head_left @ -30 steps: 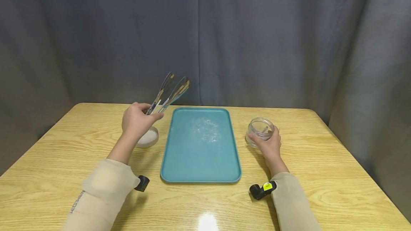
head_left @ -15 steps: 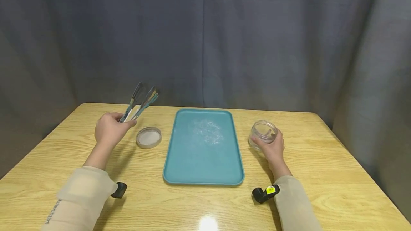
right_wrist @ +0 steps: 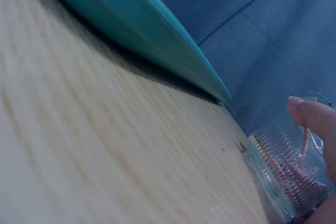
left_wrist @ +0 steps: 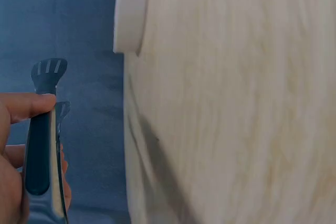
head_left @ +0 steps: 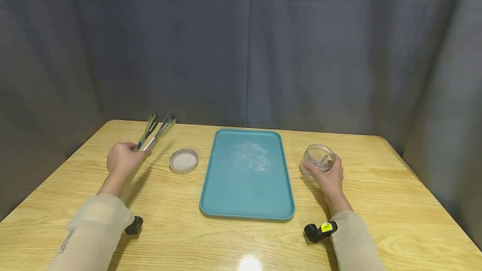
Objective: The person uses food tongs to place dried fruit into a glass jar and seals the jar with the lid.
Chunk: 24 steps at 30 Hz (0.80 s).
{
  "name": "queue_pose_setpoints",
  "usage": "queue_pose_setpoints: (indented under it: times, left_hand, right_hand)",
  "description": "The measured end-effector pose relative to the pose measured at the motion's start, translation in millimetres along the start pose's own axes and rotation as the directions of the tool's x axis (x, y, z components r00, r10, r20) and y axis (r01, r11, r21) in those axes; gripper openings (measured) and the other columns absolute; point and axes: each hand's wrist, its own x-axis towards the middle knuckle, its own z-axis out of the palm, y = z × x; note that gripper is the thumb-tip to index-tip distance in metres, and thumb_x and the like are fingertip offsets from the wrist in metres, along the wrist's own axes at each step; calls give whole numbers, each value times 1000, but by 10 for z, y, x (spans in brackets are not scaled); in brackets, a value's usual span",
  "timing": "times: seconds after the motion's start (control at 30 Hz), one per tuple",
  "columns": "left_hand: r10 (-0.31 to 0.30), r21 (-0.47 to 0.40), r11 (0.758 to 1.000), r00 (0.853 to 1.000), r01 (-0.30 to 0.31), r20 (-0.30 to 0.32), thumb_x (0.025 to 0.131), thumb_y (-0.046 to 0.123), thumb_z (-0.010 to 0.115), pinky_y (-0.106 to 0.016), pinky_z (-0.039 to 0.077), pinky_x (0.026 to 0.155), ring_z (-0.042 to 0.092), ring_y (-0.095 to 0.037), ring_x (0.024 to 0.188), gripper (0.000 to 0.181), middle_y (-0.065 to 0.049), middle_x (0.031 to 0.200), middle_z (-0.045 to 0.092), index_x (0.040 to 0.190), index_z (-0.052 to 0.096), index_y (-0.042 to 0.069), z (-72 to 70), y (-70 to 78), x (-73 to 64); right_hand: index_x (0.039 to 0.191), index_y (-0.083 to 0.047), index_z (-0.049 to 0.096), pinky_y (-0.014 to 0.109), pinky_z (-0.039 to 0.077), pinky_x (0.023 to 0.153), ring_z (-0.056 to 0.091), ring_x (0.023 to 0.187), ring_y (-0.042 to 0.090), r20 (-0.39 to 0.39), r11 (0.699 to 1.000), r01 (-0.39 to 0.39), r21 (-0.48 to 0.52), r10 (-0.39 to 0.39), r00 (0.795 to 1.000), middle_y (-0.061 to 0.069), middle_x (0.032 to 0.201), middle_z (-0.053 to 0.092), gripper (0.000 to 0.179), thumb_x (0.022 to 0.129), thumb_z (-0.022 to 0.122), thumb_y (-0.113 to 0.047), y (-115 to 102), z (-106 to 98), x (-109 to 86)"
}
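My left hand (head_left: 125,161) grips a pair of tongs (head_left: 155,132) above the left part of the table, with the two arms spread apart. Slotted ends and a dark handle show on the tongs (left_wrist: 38,156) in the left wrist view. To the right of that hand lies a round lid (head_left: 183,161) with a pale inside. At the right, my right hand (head_left: 330,179) holds a clear jar (head_left: 316,156) around its side; the jar has no lid on. Pinkish ridged strands (right_wrist: 294,174) show through its wall in the right wrist view. Fingers behind the jar are partly hidden.
A blue-green tray (head_left: 246,195) lies on the wooden table (head_left: 180,237) between the hands, with whitish marks on its surface. A grey curtain (head_left: 188,45) hangs behind the table's far edge.
My left hand has moved left and lower with the tongs, away from above the lid, which now shows fully. My right hand keeps its hold on the jar. The head view has shifted slightly.
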Motion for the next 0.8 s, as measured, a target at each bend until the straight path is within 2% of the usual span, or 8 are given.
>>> queue_pose_setpoints:
  times: [0.23, 0.4, 0.6, 0.73, 0.8]
  left_hand:
    - [31, 28, 999, 999, -31, 8, 75, 27, 63, -40, 41, 58, 52, -39, 79, 47, -26, 91, 57, 98, 56, -13, 48, -148, 27]
    - [37, 48, 998, 998, -39, 41, 75, 26, 63, -39, 43, 57, 53, -38, 77, 46, -26, 89, 57, 96, 56, -14, 65, -168, 34]
    - [49, 79, 995, 997, -54, 66, 75, 25, 63, -35, 42, 52, 53, -29, 65, 42, -22, 80, 59, 92, 58, -14, 102, -196, 47]
    - [27, 93, 995, 997, -33, 66, 74, 25, 64, -32, 38, 46, 47, -23, 56, 35, -14, 65, 56, 78, 59, -9, 124, -222, 53]
    - [4, 102, 995, 997, -12, 77, 73, 26, 64, -31, 37, 46, 45, -22, 55, 34, -11, 63, 55, 76, 59, -8, 127, -246, 52]
  right_hand:
    - [137, -6, 8, 46, 18, 96, 17, 121, 35, -3, 1000, 3, -12, -3, 1000, 19, 133, 19, 97, 69, 72, -32, 5, 2, 12]
    - [137, -6, 6, 46, 18, 96, 17, 121, 35, 1, 1000, -3, -10, 3, 1000, 20, 134, 18, 99, 68, 72, -34, -11, -10, 9]
    - [137, -5, 7, 45, 18, 96, 18, 121, 35, 1, 1000, 12, -4, -12, 1000, 20, 133, 19, 97, 69, 72, -30, -6, -10, 1]
    - [136, -4, 9, 44, 19, 96, 21, 120, 34, -1, 999, 33, 12, -33, 999, 20, 132, 21, 94, 70, 72, -26, 0, 3, 6]
    - [136, -4, 9, 43, 20, 96, 22, 119, 34, 3, 999, 37, 26, -37, 999, 20, 132, 21, 93, 70, 72, -24, -3, 10, 4]
